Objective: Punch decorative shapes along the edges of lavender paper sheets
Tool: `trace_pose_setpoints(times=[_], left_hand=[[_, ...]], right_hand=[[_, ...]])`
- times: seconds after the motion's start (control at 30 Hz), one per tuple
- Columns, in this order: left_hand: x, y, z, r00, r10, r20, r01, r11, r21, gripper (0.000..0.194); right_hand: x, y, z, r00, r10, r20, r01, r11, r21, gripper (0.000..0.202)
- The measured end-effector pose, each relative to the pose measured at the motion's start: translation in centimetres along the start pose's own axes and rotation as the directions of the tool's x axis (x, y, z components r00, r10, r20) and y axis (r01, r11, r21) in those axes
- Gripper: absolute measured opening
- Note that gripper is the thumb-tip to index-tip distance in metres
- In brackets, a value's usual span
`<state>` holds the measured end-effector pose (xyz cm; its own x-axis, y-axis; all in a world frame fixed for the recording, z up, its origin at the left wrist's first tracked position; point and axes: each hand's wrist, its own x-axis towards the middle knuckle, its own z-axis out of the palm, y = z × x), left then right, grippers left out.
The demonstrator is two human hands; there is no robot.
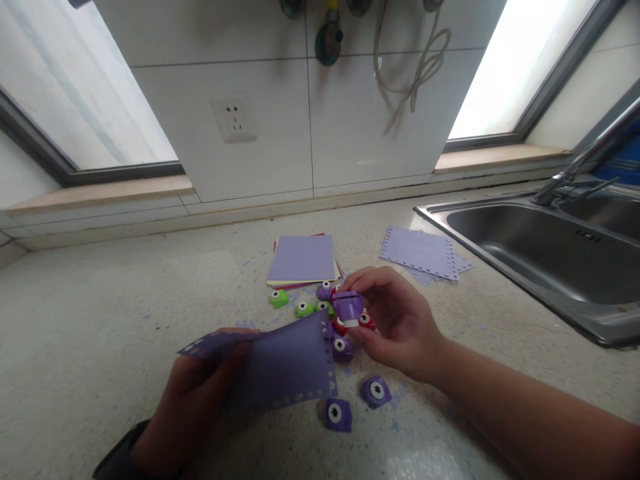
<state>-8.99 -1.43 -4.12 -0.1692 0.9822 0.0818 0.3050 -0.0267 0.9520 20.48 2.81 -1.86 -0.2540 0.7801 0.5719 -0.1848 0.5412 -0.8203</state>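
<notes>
My left hand (200,387) grips a purple paper sheet (290,363) by its left part, thumb on top. Small holes run along the sheet's lower and right edges. Just right of the sheet, my right hand (395,320) holds a purple craft punch (349,307) between thumb and fingers, its slot facing me. Under and around it lie red punches (367,321), green punches (305,308) and more purple ones. Two purple punches (339,415) (376,391) rest nearer to me on the counter.
A stack of coloured paper (303,259) lies behind the punches. Punched purple sheets (420,252) lie at the back right, beside a steel sink (510,267) with a faucet (555,187). Paper bits are scattered on the speckled counter (125,300).
</notes>
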Motion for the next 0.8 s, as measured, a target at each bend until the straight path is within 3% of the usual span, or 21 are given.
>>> trace_pose_setpoints(times=[0.13,0.33,0.8], left_hand=[[0.0,-0.2,-0.2,0.998,0.06,0.023,-0.062,0.996,0.067,0.038],[-0.6,-0.2,-1.0,0.994,0.047,0.102,-0.059,0.992,0.112,0.029],[-0.4,0.0,-0.9,0.988,0.124,0.091,-0.136,0.982,0.133,0.024]], right_hand=[[0.1,0.0,-0.1,0.998,-0.061,0.021,0.061,0.998,-0.027,0.041],[0.2,0.3,-0.1,0.97,-0.228,0.082,0.234,0.97,-0.065,0.055],[0.2,0.3,-0.4,0.973,-0.19,0.134,0.2,0.977,-0.067,0.061]])
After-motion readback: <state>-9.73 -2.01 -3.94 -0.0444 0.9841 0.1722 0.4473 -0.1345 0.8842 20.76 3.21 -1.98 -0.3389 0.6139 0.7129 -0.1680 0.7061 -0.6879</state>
